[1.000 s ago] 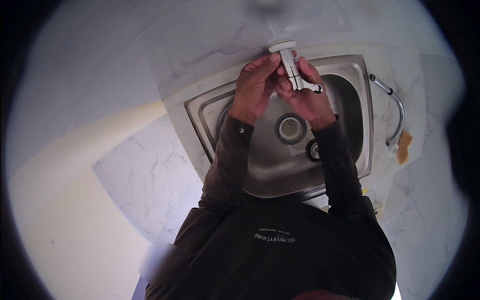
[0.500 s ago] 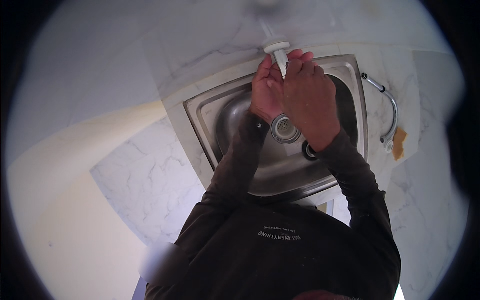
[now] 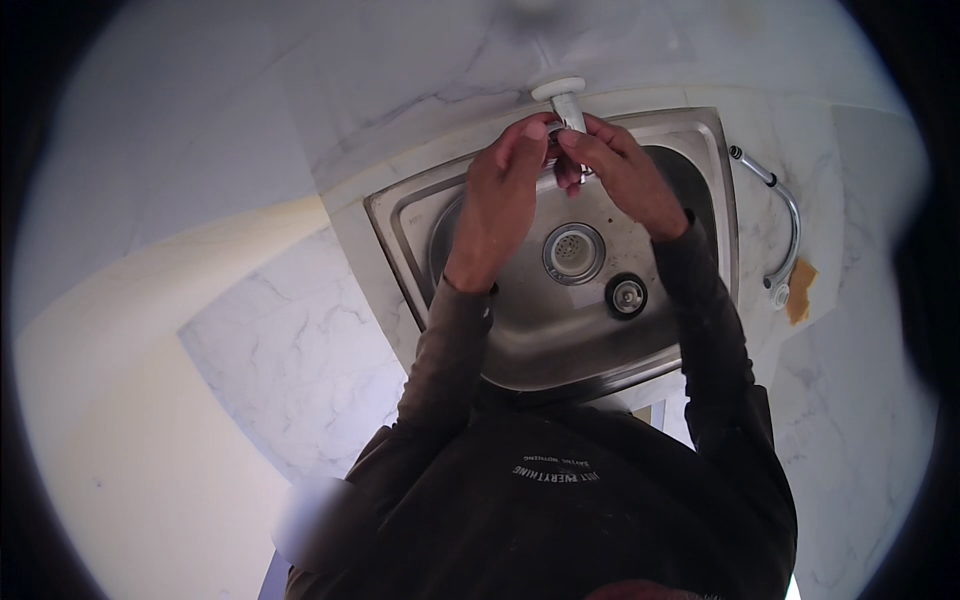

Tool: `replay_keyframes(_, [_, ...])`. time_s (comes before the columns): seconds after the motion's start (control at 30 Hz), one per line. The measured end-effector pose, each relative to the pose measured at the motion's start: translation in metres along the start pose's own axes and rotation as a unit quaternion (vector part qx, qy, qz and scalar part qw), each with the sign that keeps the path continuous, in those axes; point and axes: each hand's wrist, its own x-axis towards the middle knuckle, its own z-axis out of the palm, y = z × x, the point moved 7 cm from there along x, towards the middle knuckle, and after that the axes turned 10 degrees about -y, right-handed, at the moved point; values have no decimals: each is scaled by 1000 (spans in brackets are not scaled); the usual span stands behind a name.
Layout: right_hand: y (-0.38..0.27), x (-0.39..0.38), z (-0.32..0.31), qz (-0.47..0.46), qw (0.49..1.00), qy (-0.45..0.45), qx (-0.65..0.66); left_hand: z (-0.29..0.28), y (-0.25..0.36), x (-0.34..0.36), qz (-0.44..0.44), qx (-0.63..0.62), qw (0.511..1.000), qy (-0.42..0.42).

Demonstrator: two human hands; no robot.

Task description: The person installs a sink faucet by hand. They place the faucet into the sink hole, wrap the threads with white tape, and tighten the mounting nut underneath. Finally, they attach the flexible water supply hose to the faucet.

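A chrome tap fitting (image 3: pixel 566 108) with a round white base stands at the wall above a stainless steel sink (image 3: pixel 400 225). My left hand (image 3: pixel 503 196) grips the lower end of the fitting with its fingertips. My right hand (image 3: pixel 617 174) pinches the same piece from the other side. Both hands meet over the back of the sink bowl, and the part between the fingers is mostly hidden.
The bowl has a round drain strainer (image 3: pixel 573 251) and a smaller round plug (image 3: pixel 627 295) beside it. A curved chrome spout pipe (image 3: pixel 784 218) lies on the marble counter at right, next to an orange-brown scrap (image 3: pixel 799 291). White marble counter (image 3: pixel 290 350) lies at left.
Both hands shifted slightly and spread apart on the fitting; the right hand no longer covers the drain, so strainer and plug show again.
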Motion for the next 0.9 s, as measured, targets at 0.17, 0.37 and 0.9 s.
replay_keyframes(0.17, [-3, 2, 6, -61, 996, -24, 57, -15, -18, 6, 13, 19, 999, 27])
replay_keyframes(0.37, [-44, -22, 22, 7, 826, 209, -523, -21, -33, 17, -101, 34, 994, -25])
replay_keyframes(0.9, [13, -5, 23, 55, 960, 130, 241, -2, 20, 24, 12, 453, 891, 24])
